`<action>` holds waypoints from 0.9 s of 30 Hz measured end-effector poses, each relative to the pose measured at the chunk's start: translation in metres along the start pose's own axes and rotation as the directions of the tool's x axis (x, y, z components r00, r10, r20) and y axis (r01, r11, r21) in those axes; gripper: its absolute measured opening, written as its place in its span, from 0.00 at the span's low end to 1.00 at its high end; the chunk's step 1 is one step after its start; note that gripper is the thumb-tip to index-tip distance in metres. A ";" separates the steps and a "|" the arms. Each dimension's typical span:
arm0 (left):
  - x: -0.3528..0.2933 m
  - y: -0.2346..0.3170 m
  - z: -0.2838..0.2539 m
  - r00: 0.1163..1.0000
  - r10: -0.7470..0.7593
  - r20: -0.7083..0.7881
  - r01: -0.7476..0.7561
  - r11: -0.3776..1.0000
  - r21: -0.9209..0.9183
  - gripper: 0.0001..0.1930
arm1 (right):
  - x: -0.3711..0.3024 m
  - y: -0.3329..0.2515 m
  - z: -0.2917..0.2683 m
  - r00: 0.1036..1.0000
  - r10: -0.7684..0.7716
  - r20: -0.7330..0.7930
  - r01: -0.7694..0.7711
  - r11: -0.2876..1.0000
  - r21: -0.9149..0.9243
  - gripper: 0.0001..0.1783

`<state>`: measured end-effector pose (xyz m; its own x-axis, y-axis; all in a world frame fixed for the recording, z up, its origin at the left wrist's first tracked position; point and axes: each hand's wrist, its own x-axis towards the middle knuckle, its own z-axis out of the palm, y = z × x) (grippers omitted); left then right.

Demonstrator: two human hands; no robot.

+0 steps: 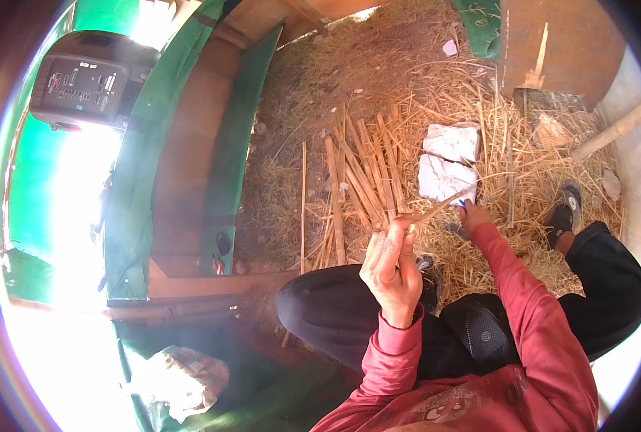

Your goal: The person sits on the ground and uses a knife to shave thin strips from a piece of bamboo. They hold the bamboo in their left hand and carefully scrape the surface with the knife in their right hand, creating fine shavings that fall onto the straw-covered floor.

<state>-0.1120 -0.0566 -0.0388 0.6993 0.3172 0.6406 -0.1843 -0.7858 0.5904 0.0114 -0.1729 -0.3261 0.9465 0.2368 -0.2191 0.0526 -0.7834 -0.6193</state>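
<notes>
Stick sits pinched in left hand; right hand grips something blue. Strips beyond both look split; shaping seems unfinished.

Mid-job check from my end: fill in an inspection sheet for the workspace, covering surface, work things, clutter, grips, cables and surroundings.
Surface: earth floor, strewn with straw.
Work things: thin stick, its far end overlapping a white bundle in view; small blue object, mostly hidden, kind unclear.
Clutter: loose pile of split sticks; two white bundles close together on the straw; crumpled bag at lower left.
Grips: left grip pinches the thin stick; right grip is closed on the blue object.
Cables: nothing seen.
Surroundings: green sheeting and black box with a control panel at left; strong glare there.
</notes>
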 end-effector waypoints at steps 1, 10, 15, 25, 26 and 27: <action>0.001 0.006 -0.003 0.998 -0.054 0.044 0.053 0.998 0.015 0.08 | 0.003 0.012 0.005 0.999 0.045 0.009 -0.045 0.999 -0.004 0.18; -0.006 -0.003 0.001 0.976 -0.204 -0.079 0.207 0.978 0.021 0.10 | 0.023 0.060 0.048 0.994 0.101 0.032 -0.086 0.947 -0.310 0.15; -0.005 -0.010 0.006 0.947 -0.261 -0.188 0.265 0.964 -0.001 0.12 | 0.031 0.081 0.060 0.983 0.181 0.038 -0.166 0.956 -0.243 0.18; -0.004 -0.009 -0.002 0.944 -0.297 -0.148 0.295 0.955 -0.032 0.07 | -0.031 -0.012 -0.053 0.984 0.090 0.151 -0.139 0.927 0.347 0.22; -0.005 -0.011 0.002 0.950 -0.248 -0.191 0.244 0.969 -0.047 0.08 | -0.043 -0.031 -0.076 0.982 0.030 0.188 -0.101 0.919 0.381 0.22; -0.003 -0.007 -0.002 0.954 -0.271 -0.126 0.268 0.963 -0.041 0.10 | -0.056 -0.047 -0.085 0.996 -0.084 0.019 0.070 0.921 0.383 0.21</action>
<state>-0.1140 -0.0511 -0.0437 0.6301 0.5828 0.5131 -0.0179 -0.6498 0.7599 -0.0171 -0.1986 -0.2207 0.9327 0.3120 -0.1806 -0.0070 -0.4851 -0.8744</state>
